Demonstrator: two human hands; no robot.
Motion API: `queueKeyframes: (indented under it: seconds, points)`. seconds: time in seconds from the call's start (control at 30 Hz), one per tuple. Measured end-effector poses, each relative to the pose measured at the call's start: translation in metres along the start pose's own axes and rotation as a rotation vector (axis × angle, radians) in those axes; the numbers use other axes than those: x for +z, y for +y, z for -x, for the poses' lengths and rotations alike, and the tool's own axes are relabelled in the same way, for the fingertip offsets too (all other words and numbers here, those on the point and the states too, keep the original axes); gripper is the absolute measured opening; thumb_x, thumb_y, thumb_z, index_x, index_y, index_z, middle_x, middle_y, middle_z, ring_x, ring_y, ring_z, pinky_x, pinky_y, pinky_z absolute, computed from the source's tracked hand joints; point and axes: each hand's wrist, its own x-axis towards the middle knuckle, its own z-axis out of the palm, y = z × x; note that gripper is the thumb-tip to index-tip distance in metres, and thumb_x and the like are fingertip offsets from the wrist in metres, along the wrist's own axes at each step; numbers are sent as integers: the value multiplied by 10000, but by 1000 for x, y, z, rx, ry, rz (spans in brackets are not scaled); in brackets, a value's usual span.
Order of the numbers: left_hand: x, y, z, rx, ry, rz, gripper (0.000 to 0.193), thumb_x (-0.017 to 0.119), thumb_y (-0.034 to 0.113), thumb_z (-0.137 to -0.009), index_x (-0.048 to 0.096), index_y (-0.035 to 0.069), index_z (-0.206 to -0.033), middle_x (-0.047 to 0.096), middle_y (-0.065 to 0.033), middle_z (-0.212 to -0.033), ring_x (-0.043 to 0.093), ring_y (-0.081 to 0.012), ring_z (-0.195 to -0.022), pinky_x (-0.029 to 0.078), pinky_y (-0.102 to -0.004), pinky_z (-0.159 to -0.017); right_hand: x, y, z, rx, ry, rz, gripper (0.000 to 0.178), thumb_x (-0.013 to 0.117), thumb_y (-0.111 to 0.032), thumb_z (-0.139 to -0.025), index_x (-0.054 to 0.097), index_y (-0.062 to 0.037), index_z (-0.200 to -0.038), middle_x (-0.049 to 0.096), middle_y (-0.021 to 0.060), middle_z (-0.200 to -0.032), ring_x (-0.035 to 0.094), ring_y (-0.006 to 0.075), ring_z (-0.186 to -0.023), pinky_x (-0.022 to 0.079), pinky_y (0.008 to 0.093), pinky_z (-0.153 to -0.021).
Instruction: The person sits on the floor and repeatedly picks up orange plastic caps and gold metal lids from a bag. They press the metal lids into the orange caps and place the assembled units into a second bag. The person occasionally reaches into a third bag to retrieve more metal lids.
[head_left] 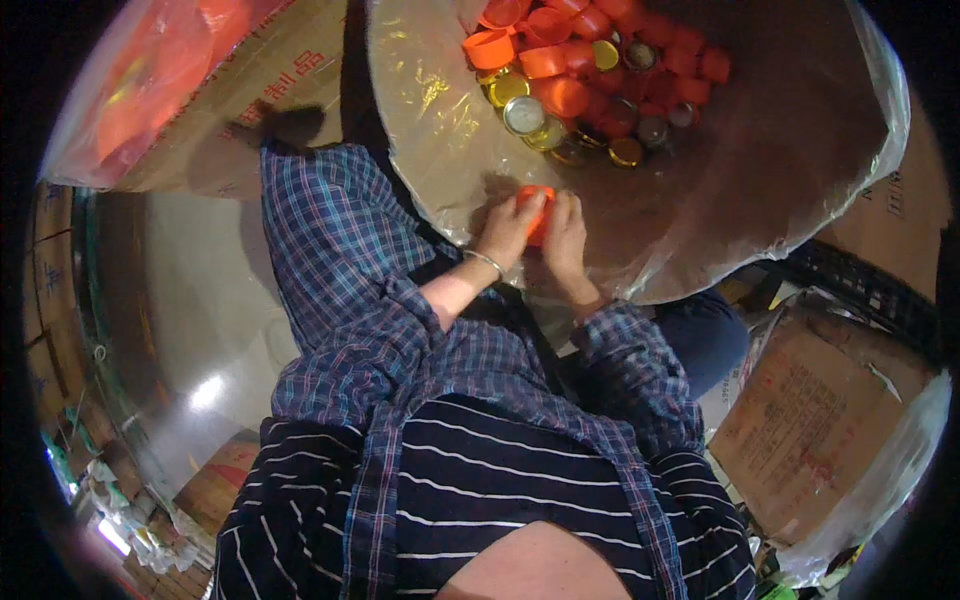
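Observation:
Between my two hands is an orange plastic cap (537, 216), held over the near edge of a large plastic-lined container (430, 150). My left hand (507, 232) wraps its fingers round the cap's left side. From the other side my right hand (566, 232) closes on it, fingertips pointing away from me. Parts of the cap are hidden behind the fingers. Farther in, a heap of orange caps (566, 97) lies together with several gold and silver metal lids (523, 116).
A clear bag of orange items (165, 75) rests on a cardboard box (285, 75) at the far left. Another cardboard box (810, 420) stands at my right, near a black crate edge (860, 285). Pale floor (215, 300) shows at left.

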Motion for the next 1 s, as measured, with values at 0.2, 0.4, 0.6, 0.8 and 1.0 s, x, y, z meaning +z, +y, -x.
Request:
queueKeyframes:
  seconds: [0.2, 0.4, 0.6, 0.8, 1.0]
  points:
    - [-11, 20, -9, -381, -26, 653, 407, 605, 408, -982, 588, 109, -1258, 632, -68, -1212, 611, -232, -1087, 478, -411, -982, -6, -1, 6, -586, -44, 314, 412, 512, -324, -1005, 528, -19, -1281, 591, 217, -1201, 577, 372, -1093, 472, 413, -933]
    - [-3, 7, -1, -48, 17, 26, 399, 504, 405, -1025, 598, 87, -1247, 652, -95, -1193, 614, -254, -1101, 465, -416, -1008, 0, 2, 4, 41, -87, -162, 430, 564, -324, -976, 547, 4, -1255, 605, 214, -1151, 571, 364, -1102, 479, 428, -904]
    - [-18, 12, -24, -483, -19, 660, 327, 465, 299, -1046, 546, 52, -1245, 619, -113, -1210, 613, -253, -1081, 508, -419, -958, -14, -5, 10, -656, -132, 384, 573, 706, -221, -832, 495, -63, -1341, 491, 195, -1316, 510, 380, -1199, 453, 399, -1001]
    - [-5, 15, 1, -71, -72, 4, 507, 575, 489, -977, 640, 25, -1169, 657, -63, -1111, 627, -173, -998, 501, -328, -890, -4, 0, -5, 431, -195, -605, 460, 606, -343, -975, 535, -6, -1279, 543, 121, -1267, 553, 242, -1080, 468, 379, -906]
    - [-4, 5, -3, -142, 69, 334, 421, 535, 393, -1015, 614, 24, -1202, 638, -61, -1194, 598, -165, -1085, 474, -335, -959, -2, 1, -2, -263, 67, 245, 415, 619, -368, -949, 564, -8, -1146, 561, 182, -1119, 592, 361, -964, 501, 425, -775]
